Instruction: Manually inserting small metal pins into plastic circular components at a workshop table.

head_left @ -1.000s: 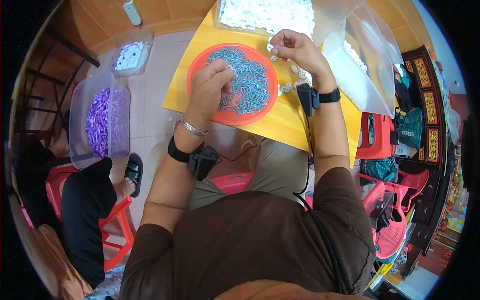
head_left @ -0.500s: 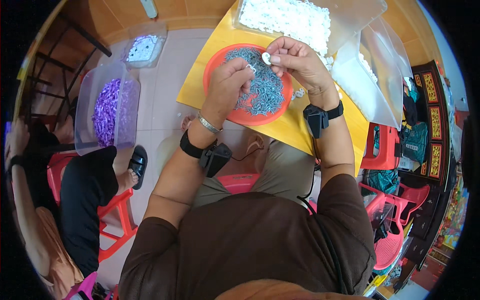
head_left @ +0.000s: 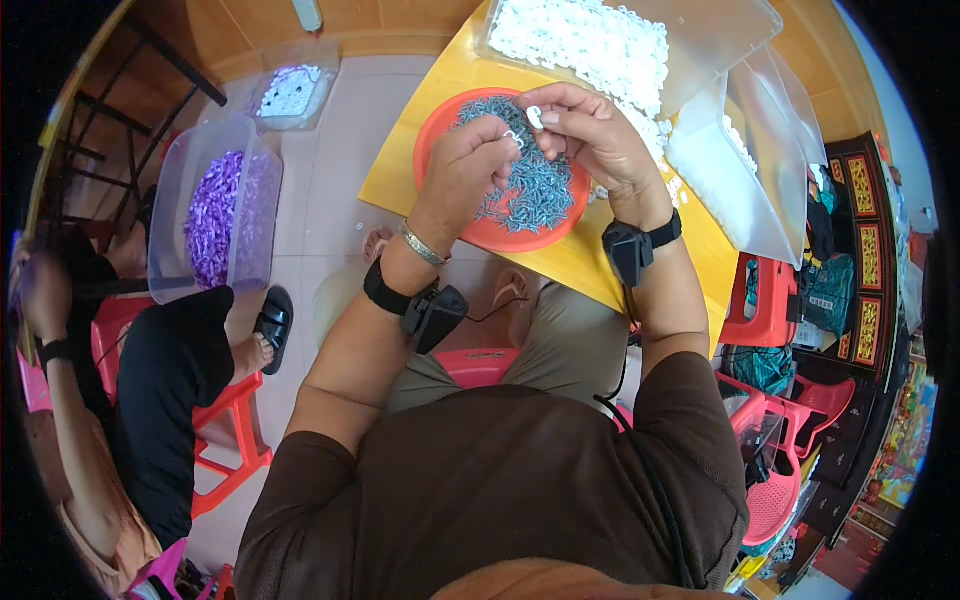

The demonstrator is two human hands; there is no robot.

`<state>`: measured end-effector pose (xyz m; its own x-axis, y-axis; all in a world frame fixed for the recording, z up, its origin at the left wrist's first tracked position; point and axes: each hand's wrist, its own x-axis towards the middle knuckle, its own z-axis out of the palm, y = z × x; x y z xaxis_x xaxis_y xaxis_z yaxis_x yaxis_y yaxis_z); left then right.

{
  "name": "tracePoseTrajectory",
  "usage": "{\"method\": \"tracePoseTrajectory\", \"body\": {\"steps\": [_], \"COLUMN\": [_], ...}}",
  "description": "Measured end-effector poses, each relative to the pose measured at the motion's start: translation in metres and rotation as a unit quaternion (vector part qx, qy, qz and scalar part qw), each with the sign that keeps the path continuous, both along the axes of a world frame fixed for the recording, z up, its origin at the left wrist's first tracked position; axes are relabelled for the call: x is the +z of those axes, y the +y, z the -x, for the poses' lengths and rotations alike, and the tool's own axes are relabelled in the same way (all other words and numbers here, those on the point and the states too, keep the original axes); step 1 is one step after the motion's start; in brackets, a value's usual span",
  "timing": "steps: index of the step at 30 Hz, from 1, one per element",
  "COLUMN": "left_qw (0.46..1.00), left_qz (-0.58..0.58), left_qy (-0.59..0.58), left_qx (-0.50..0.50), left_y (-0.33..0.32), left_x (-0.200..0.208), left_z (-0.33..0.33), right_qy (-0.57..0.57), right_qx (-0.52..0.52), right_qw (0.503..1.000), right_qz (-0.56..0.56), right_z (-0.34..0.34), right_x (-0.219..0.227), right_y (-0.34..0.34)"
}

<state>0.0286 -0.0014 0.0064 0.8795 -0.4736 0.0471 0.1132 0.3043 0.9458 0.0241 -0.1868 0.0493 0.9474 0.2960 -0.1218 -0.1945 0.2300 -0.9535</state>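
Note:
Above a round orange dish (head_left: 583, 205) full of small grey nail-like pieces (head_left: 535, 195), both my hands work close together. My right hand (head_left: 590, 135) pinches a small white plastic clip (head_left: 534, 117) between thumb and fingers. Closed, with its thumb toward the right hand, my left hand (head_left: 468, 165) has another small white looped piece (head_left: 514, 139) at its fingertips. The rest of what lies inside the left fist is hidden. The two pieces are slightly apart. Loose white clips (head_left: 674, 190) lie on the yellow table (head_left: 400, 165) beside the dish.
A clear bin of white clips (head_left: 580, 40) stands at the table's far side, and another clear bin (head_left: 715, 160) leans at the right. On the floor at left are a bin of purple pieces (head_left: 215, 220) and a smaller tub (head_left: 290, 97). A person (head_left: 170, 390) sits left.
The scene shifts slightly rightward in view. The white clip in my right fingers has turned a little, and the hands stay close together. The neighbouring person's arm has moved.

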Motion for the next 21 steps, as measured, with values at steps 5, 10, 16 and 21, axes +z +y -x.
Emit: {"method": "tracePoseTrajectory", "body": {"steps": [5, 10, 16, 21], "left_qw": [0.998, 0.998, 0.997, 0.998], "left_qz": [0.028, 0.042, 0.041, 0.018], "left_qy": [0.004, 0.026, 0.055, 0.061], "left_qx": [-0.052, -0.044, -0.025, -0.009], "left_y": [0.002, 0.003, 0.001, -0.001], "left_x": [-0.008, -0.008, -0.008, -0.01], "left_z": [-0.004, -0.006, -0.005, -0.004], "right_qy": [-0.09, -0.065, -0.047, -0.051], "right_qx": [-0.042, -0.033, -0.035, -0.07], "right_qw": [0.988, 0.983, 0.981, 0.982], "right_qz": [0.12, 0.17, 0.183, 0.167], "right_z": [0.004, 0.004, 0.003, 0.003], "right_x": [-0.002, 0.0, 0.001, 0.001], "right_y": [0.018, 0.012, 0.008, 0.012]}}
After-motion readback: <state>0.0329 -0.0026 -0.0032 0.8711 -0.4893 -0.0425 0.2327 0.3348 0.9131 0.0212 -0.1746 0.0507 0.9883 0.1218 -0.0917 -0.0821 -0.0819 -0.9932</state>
